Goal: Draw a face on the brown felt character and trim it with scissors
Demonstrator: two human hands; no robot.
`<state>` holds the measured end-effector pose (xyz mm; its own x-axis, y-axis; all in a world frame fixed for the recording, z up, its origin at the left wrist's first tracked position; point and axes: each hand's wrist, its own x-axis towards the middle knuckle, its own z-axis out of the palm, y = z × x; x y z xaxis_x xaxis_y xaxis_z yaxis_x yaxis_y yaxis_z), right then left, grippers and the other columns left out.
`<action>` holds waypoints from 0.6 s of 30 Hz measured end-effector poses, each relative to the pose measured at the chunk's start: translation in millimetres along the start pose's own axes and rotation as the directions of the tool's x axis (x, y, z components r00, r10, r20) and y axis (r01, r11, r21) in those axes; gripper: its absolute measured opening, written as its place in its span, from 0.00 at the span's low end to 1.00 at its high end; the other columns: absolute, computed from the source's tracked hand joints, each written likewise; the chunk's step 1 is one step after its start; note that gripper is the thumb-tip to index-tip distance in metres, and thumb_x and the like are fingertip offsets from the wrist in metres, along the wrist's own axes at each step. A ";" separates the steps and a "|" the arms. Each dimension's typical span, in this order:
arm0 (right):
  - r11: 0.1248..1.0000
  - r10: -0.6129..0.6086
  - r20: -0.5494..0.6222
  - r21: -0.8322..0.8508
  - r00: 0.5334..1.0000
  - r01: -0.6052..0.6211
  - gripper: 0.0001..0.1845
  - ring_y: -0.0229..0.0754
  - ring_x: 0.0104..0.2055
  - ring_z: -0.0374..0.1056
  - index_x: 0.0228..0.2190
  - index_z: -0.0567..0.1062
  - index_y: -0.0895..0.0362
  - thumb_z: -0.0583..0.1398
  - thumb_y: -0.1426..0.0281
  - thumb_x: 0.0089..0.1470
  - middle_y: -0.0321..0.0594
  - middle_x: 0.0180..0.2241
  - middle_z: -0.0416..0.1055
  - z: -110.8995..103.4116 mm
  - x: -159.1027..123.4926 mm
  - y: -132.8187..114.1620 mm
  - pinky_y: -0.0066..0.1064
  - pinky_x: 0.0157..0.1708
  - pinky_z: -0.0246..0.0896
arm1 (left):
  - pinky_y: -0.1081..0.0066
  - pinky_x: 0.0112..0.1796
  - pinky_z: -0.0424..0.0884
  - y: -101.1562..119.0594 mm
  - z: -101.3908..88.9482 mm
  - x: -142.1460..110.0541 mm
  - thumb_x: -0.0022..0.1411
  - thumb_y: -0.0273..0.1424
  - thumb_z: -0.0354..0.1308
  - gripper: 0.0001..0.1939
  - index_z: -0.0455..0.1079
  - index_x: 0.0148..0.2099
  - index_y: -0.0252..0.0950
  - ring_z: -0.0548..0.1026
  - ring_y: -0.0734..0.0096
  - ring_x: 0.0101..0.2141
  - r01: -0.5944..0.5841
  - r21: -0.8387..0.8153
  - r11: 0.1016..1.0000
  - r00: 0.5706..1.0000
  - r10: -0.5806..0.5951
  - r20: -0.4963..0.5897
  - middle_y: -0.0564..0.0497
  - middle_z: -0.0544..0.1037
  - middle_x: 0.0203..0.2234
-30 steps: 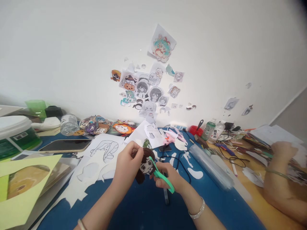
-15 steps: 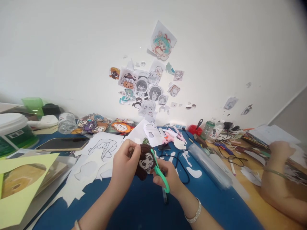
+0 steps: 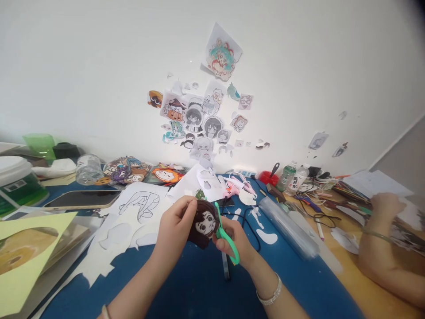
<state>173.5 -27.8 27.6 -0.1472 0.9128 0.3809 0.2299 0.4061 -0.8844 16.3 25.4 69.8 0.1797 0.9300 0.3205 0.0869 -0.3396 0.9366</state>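
Note:
My left hand [image 3: 174, 228] pinches a paper cut-out of a cartoon girl with brown hair [image 3: 203, 221] above the blue table mat [image 3: 199, 288]. My right hand [image 3: 236, 241] grips green-handled scissors [image 3: 227, 237], whose blades meet the cut-out's right edge. A silver bracelet [image 3: 270, 294] circles my right wrist. Both hands hover near the middle of the table, close together.
White paper scraps [image 3: 119, 235] and a line drawing [image 3: 141, 204] lie left of my hands, with a phone [image 3: 83, 200], a green tub [image 3: 18, 184] and yellow-green card [image 3: 29, 248]. A clear roll [image 3: 287, 226] and bottles [image 3: 292, 179] lie right. Another person's arm [image 3: 381, 252] rests far right.
The cut-out has turned a little in my left hand and the scissors have shifted slightly right along its edge. The view has drifted a bit to the right.

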 end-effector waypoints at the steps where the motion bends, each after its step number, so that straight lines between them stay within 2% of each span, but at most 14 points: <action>1: 1.000 -0.001 0.006 -0.017 1.000 0.001 0.33 0.36 0.25 0.51 0.24 0.69 0.60 0.56 0.40 0.43 0.37 0.23 0.58 -0.5 -0.3 -1.2 0.28 0.24 0.50 | 0.74 0.28 0.63 -0.4 0.5 0.1 0.57 0.39 0.50 0.11 0.67 0.29 0.40 0.68 0.70 0.29 0.007 -0.001 1.000 1.000 -0.007 -0.001 0.56 0.73 0.25; 13: 1.000 -0.015 -0.103 0.001 0.995 0.015 0.32 0.34 0.24 0.47 0.23 0.69 0.60 0.58 0.41 0.42 0.33 0.21 0.53 5.7 -0.1 -4.9 0.27 0.23 0.42 | 0.76 0.29 0.62 -8.6 5.1 -1.8 0.59 0.38 0.50 0.10 0.66 0.28 0.41 0.66 0.73 0.29 0.025 -0.074 0.997 0.998 -0.029 -0.052 0.58 0.70 0.23; 18: 1.000 0.002 -0.122 -0.024 0.993 -0.005 0.32 0.34 0.24 0.47 0.21 0.67 0.60 0.59 0.41 0.41 0.32 0.20 0.52 4.4 -1.4 -1.5 0.27 0.23 0.42 | 0.76 0.29 0.62 -8.3 7.6 -4.3 0.59 0.38 0.49 0.11 0.66 0.28 0.41 0.66 0.72 0.29 0.017 -0.083 0.996 0.996 -0.023 -0.082 0.58 0.70 0.24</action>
<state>169.1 -29.9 27.2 -0.0280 0.9120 0.4091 0.2537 0.4024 -0.8796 22.3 23.2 59.6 0.0972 0.9461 0.3091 0.0077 -0.3113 0.9503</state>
